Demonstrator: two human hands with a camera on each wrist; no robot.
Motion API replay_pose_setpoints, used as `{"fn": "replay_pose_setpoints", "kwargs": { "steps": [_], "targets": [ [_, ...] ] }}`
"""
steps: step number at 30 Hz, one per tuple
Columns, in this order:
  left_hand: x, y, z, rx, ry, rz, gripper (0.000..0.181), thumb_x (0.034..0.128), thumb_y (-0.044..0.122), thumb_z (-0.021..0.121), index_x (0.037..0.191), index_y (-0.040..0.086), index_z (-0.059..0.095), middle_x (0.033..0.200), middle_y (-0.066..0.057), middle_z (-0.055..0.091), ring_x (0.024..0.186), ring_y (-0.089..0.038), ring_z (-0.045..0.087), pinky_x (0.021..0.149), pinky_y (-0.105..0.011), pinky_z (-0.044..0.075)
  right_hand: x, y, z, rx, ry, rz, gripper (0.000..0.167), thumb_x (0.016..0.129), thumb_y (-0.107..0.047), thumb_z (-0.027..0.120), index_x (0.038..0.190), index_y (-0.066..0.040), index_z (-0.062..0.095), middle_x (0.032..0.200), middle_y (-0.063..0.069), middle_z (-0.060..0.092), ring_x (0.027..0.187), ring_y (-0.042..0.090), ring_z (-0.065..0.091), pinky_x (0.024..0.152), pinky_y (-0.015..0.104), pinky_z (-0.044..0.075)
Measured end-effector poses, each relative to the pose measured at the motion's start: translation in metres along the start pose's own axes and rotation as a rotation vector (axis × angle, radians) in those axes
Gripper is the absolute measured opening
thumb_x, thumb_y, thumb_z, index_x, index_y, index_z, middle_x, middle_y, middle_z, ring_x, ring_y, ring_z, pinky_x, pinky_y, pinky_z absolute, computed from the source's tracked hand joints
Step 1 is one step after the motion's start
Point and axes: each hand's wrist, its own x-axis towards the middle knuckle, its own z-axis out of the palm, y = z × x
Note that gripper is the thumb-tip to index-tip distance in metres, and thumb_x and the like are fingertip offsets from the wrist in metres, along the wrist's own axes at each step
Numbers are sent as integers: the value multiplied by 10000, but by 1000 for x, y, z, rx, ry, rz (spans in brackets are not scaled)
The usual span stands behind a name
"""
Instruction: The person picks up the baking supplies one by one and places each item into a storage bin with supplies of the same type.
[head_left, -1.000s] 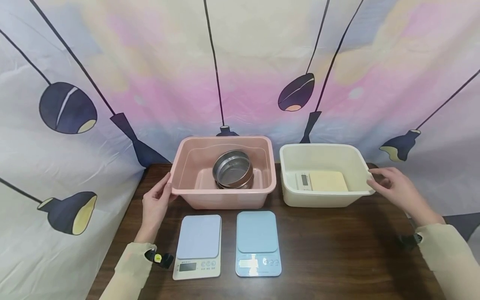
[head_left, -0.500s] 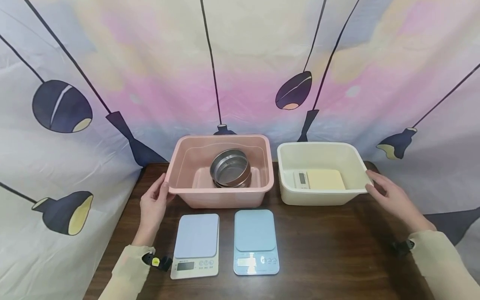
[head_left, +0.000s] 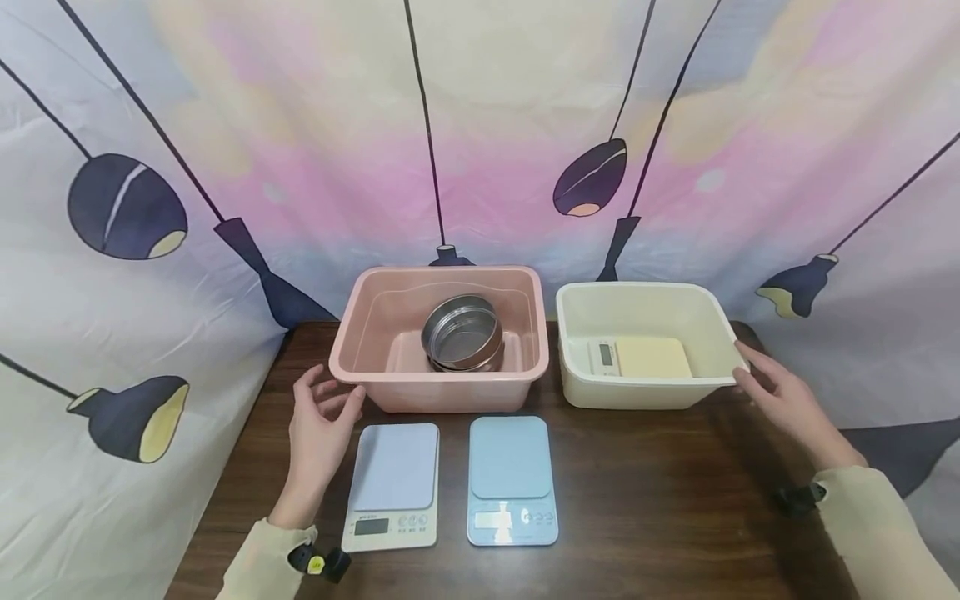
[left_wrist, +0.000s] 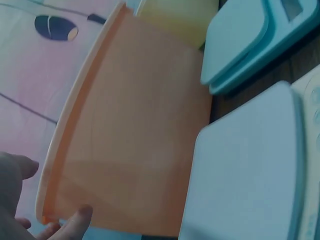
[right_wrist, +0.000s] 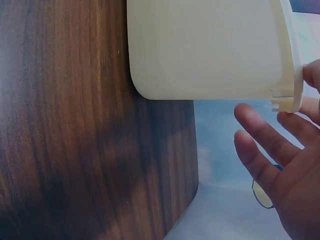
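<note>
A pink bin [head_left: 450,393] holds stacked round metal sieves [head_left: 462,335]. At its front left corner is my left hand [head_left: 321,429], fingers bent loosely and holding nothing; whether the thumb touches the bin is unclear. In the left wrist view the hand [left_wrist: 45,215] is beside the bin's wall [left_wrist: 130,125]. To the right, a cream bin [head_left: 645,395] contains a scale with a yellow plate [head_left: 652,358]. My right hand [head_left: 795,408] is at that bin's right rim; the right wrist view shows thumb and fingers [right_wrist: 290,145] around the rim's edge, the other fingers extended.
In front of the pink bin lie a white scale with a pale lilac plate [head_left: 396,468] and a light blue scale [head_left: 512,479], side by side. The dark wooden table [head_left: 660,500] meets a patterned cloth [head_left: 510,100] hanging behind the bins.
My left hand has let go of the pink bin's left rim and moved down and right to its front corner. The right hand stays at the cream bin's rim.
</note>
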Motion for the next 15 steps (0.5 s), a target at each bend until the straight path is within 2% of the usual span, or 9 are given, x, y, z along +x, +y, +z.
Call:
{"fn": "replay_pose_setpoints", "kwargs": {
  "steps": [4,9,15],
  "targets": [
    [-12,4,6,-27,-33,11,536,1007,235,708,1432,32,452,1204,-176,608,874,33,662,694,-149,615,1,1,1,-2,2,2,596,1095,-249,543,1607,-19,343,1273,331,595,816,-155,538,614,181,557],
    [-25,5,17,-28,-152,-6,328,987,195,748,1263,52,643,1084,-175,704,881,-162,745,677,-239,654,1,1,1,-1,-2,0,598,1096,-258,540,1605,-11,343,1283,336,587,823,-162,528,615,181,558],
    [-41,5,40,-40,-281,-68,323,935,149,803,1230,56,709,1143,-182,720,968,-258,756,655,-277,662,1,0,1,2,5,-1,591,1096,-248,539,1601,-8,348,1255,329,595,820,-156,526,611,177,559]
  ]
}}
